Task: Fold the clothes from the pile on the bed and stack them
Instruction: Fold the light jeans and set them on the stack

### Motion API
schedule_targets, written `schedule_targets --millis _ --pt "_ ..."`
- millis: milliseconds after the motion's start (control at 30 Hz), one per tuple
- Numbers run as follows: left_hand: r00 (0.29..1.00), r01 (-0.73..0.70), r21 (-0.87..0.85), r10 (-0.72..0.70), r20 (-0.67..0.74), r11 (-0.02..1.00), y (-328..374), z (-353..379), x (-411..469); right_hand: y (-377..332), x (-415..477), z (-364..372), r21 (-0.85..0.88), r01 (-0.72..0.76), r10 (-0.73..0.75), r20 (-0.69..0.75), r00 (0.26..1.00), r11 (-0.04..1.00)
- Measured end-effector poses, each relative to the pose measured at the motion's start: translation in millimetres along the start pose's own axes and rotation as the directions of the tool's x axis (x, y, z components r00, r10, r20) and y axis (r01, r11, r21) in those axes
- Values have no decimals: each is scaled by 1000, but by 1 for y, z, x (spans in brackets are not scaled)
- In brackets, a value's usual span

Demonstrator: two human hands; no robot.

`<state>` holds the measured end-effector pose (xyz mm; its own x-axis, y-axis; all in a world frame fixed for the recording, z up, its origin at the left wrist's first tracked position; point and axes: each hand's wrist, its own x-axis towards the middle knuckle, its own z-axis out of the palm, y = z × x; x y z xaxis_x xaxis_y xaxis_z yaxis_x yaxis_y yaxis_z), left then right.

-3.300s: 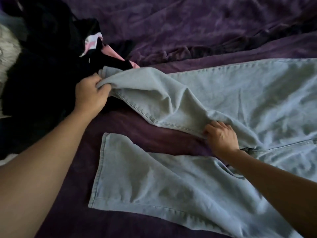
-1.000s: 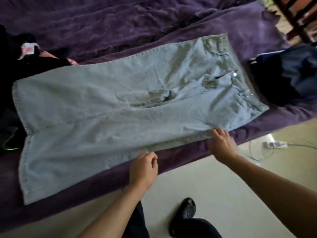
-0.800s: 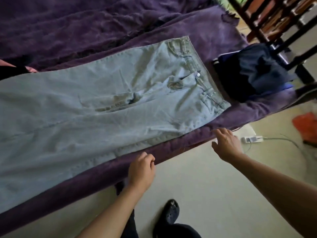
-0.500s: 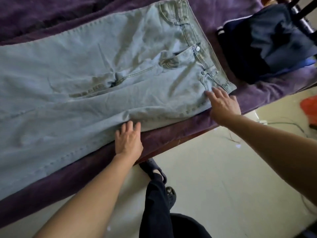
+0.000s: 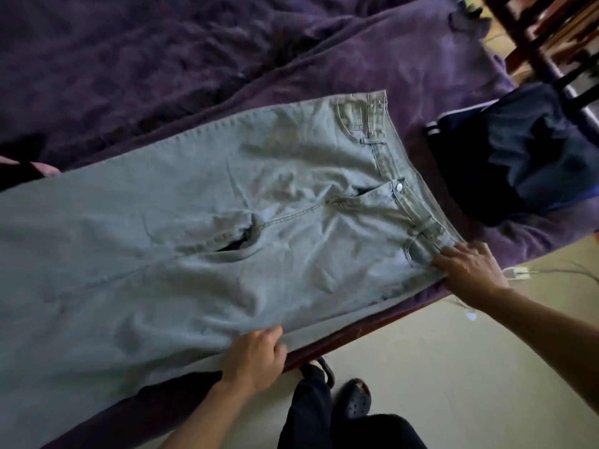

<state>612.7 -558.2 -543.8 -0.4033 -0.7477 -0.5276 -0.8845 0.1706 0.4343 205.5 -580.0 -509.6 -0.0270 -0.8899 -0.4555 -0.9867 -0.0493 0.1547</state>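
Since half a second ago, our left hand (image 5: pixel 252 361) has gone from lying flat to curling its fingers over the near side edge of the jeans (image 5: pixel 227 222), at about 6 o'clock, pinching the denim. Our right hand (image 5: pixel 466 270), at 4 o'clock, rests with fingers straight and spread on the near waistband corner, as it did then; it clasps nothing that we can see. We judge the two hands sit along the same near edge so they can lift it together and bring one leg over the other.

The jeans lie front up and spread flat across the bed (image 5: pixel 162 59), waistband toward 3 o'clock and legs running off toward 9 o'clock. The fly is open and the fabric wrinkles at the middle.

No basket or box shows; the purple-covered bed alone carries everything. A dark folded garment (image 5: pixel 518 157) sits on it at 2 o'clock, just beside the waistband, probably the start of the stack. A sliver of the pile (image 5: pixel 19 170) shows at 9 o'clock.

Below, the pale floor (image 5: pixel 421 351) holds our dark shoe (image 5: pixel 355 403).
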Motion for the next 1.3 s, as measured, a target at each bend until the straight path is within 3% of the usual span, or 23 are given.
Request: schedule_targets --millis 67,133,233,333,467,733,900,1133,1300 --pt "996 -77 -23 76 -48 997 -1 -18 3 3 6 -6 3 -12 12 -16 1000 1000" --pt "984 -119 -53 111 -141 991 -4 -41 13 6 16 -17 93 9 7 -169 986 996" --pt "938 -37 -185 -30 -346 982 -18 -85 41 13 45 -45 246 -11 97 -338 936 969" --pt "867 47 -341 -208 -453 939 -30 -140 72 19 90 -84 371 -70 202 -329 922 926" --pt "799 68 -336 -253 -546 939 -42 -206 116 22 161 -139 466 -47 223 -332 917 884" --pt "726 362 -267 -450 -519 893 -82 -263 230 4 295 -173 572 10 208 -315 926 820" --pt "646 469 -329 -572 -506 820 -98 -261 308 3 350 -139 517 -88 239 -233 943 852" --pt "629 602 -285 -663 -406 746 -118 -220 363 -4 377 -103 360 -155 242 -210 947 920" --pt "680 553 -182 -567 -464 813 -115 -229 318 -29 364 -137 259 -86 169 -319 933 962"
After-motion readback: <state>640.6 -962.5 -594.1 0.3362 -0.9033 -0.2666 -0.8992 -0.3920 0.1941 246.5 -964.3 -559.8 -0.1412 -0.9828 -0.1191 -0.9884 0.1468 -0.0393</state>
